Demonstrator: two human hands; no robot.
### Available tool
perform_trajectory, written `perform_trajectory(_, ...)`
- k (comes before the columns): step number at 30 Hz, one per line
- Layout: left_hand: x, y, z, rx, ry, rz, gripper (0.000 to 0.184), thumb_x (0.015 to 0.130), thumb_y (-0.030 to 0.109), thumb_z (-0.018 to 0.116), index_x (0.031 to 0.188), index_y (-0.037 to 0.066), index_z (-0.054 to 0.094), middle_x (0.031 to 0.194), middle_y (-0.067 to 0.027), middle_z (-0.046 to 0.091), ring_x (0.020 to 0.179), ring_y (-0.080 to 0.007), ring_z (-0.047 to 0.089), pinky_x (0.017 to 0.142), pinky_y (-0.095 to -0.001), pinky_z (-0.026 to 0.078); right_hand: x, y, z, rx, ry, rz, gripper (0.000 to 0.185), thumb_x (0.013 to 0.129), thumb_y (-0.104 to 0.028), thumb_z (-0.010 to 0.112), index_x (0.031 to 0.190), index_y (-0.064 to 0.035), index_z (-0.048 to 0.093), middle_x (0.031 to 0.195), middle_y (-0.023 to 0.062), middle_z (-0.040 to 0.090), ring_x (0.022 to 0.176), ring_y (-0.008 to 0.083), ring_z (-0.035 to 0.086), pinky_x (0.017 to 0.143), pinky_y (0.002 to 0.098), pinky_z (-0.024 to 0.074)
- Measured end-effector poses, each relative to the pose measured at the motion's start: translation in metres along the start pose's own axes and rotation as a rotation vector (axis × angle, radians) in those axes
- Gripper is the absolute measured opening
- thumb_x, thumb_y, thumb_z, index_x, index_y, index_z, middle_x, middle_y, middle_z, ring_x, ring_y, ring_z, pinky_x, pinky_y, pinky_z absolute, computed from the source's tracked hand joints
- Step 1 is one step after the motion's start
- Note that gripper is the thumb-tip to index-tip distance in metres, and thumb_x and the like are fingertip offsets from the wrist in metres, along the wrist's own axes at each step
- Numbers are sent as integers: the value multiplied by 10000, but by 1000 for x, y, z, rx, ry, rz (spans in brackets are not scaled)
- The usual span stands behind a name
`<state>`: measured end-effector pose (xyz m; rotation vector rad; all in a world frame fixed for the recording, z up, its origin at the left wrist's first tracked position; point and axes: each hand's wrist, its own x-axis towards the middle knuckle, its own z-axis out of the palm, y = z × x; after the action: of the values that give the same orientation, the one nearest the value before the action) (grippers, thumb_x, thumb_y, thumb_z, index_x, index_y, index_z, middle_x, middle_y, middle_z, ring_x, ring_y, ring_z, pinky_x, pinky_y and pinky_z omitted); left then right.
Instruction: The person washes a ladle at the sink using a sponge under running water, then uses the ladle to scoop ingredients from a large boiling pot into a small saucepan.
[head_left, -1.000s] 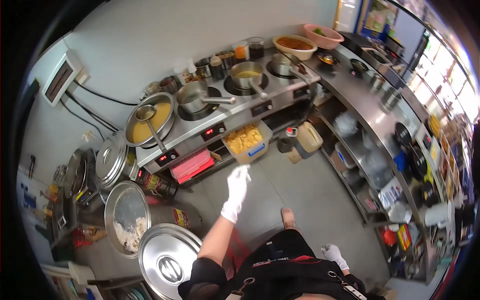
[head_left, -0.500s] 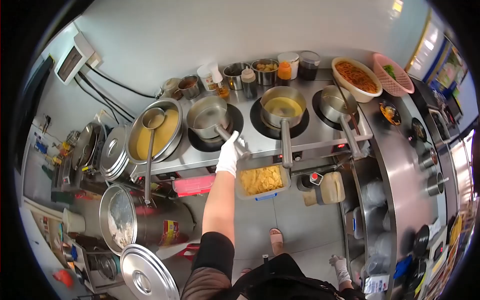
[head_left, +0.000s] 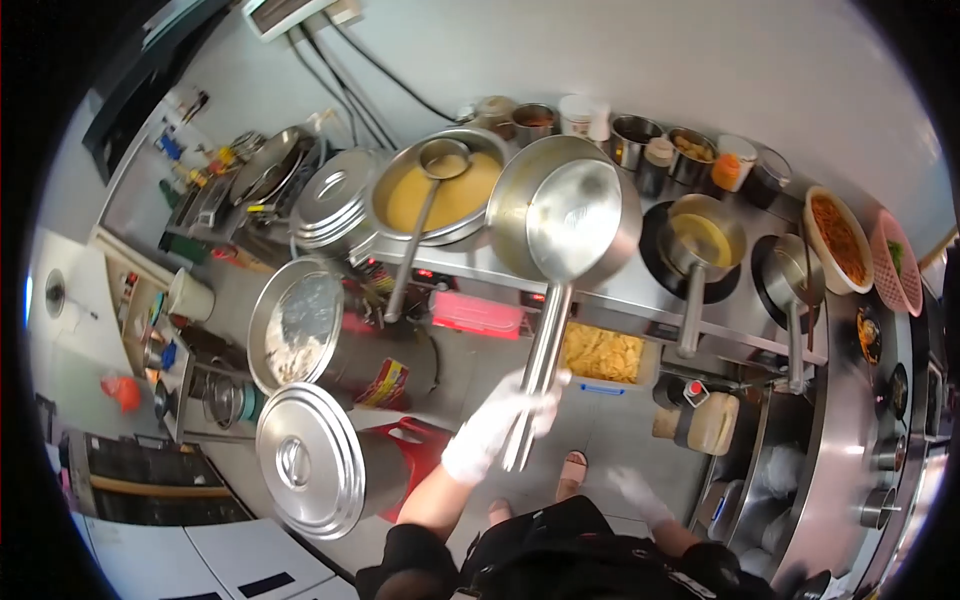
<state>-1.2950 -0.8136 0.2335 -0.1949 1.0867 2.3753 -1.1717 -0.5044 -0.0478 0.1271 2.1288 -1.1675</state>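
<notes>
The saucepan [head_left: 575,225] has risen from the bench [head_left: 745,341]; we now hold it up before the front edge, between the wide bowl [head_left: 373,195] and a second pot [head_left: 706,207]. Our left hand [head_left: 495,420] is clamped on its handle [head_left: 546,350]; our right hand [head_left: 642,492] hangs low (too blurred to tell how its fingers stand). We judge this a carrying step, calling next for a firm, steady grip.

We see a glossy metal saucepan [head_left: 575,220] at one o'clock, a smooth metal lid [head_left: 318,470] at eight and a plastic basket [head_left: 905,291] at three.
</notes>
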Motion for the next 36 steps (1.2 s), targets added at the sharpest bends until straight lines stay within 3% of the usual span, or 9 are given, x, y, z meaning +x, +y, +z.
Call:
perform_trajectory(5,-197,17,-22,30,259,1,531,749,70,761,1208,-65,528,738,-23,503,552,-103,496,493,-224,412,118,-259,35,670,-213,-183,282,993,-311,548,1064,-62,660,926,40,666,760,99,574,704,257,500)
perform_trajectory(9,-337,-1,-52,51,555,158,534,712,28,759,1185,-68,529,773,-56,545,560,-134,552,508,-259,459,244,-376,91,1060,-593,-543,793,949,-546,518,1494,-37,249,1442,229,433,1277,311,506,1077,478,402)
perform_trajectory(10,-366,-13,-62,51,608,199,496,725,39,749,1161,-59,535,747,-57,547,537,-136,553,492,-262,464,226,-425,97,1315,-563,-261,783,948,-554,515,1467,-10,295,1410,234,465,1250,325,524,1061,494,413)
perform_trajectory(14,-431,-35,-40,20,1076,270,489,802,48,680,1242,-50,489,818,-27,547,581,-79,518,494,-175,416,271,-498,133,1505,-647,-388,579,969,-480,529,1197,51,490,1072,222,639,836,317,655,775,427,561)
perform_trajectory(18,-469,-69,-53,-202,1303,449,420,829,34,655,1213,-37,501,738,2,512,538,-85,472,465,-192,400,276,-516,123,1360,-705,-415,384,996,-273,529,1179,62,492,739,35,553,583,78,504,478,190,431)
perform_trajectory(25,-497,-102,-64,-346,1409,497,325,900,75,643,1195,33,513,723,22,473,546,-75,440,485,-201,398,223,-508,85,599,-108,-475,159,933,-160,561,817,-56,590,666,-18,542,539,81,499,509,233,431)
perform_trajectory(29,-495,-107,-68,-377,1457,463,321,922,69,620,1219,37,502,678,22,433,535,-77,410,480,-214,389,221,-487,64,51,153,-441,202,876,-197,624,810,-8,597,615,56,575,476,169,519,469,340,429)
perform_trajectory(33,-477,-101,-61,-383,1462,467,337,921,51,608,1233,27,486,705,13,443,551,-84,419,500,-227,405,231,-458,57,-459,578,-488,246,828,-219,604,922,8,616,812,245,665,794,406,673,724,488,531)
perform_trajectory(36,-469,-105,-63,-389,1345,524,349,917,46,608,1239,22,474,741,7,457,569,-84,427,511,-231,415,220,-437,53,-586,721,-578,244,829,-214,597,960,-10,573,849,230,673,810,405,669,737,501,533)
